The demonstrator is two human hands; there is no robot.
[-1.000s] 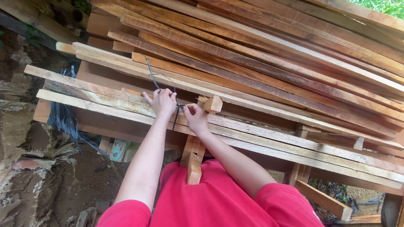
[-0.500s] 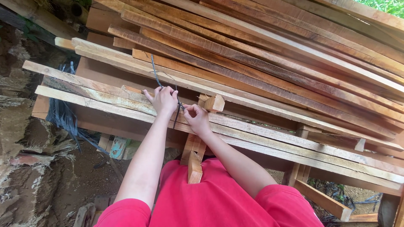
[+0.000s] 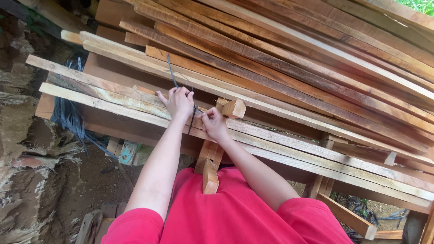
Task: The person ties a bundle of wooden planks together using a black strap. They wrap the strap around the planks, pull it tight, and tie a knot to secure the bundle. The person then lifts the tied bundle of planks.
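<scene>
Head view is looking down over a red shirt (image 3: 217,217) at two bare arms reaching onto a stack of planks (image 3: 294,68). Left hand (image 3: 178,101) is closing its grip around a thin dark strap (image 3: 172,72), fingers curled over it on a pale plank (image 3: 113,106) at the near edge of the stack. Right hand (image 3: 213,123) is pinching the same strap just beside the left, thumb and fingers tight on it; the two hands are sitting close together, not quite touching. The strap's long axis is running from the hands up and slightly left across the planks, its free end pointing away from the person; a short tail is hanging down between the hands. The planks are lying with their long axes running from upper left to lower right. A small wood block (image 3: 234,108) is sitting just right of the right hand, and another block (image 3: 209,177) is standing below, against the shirt. Dirt ground (image 3: 68,190) is showing at the left, with black sheeting (image 3: 68,115) hanging beside the stack.
</scene>
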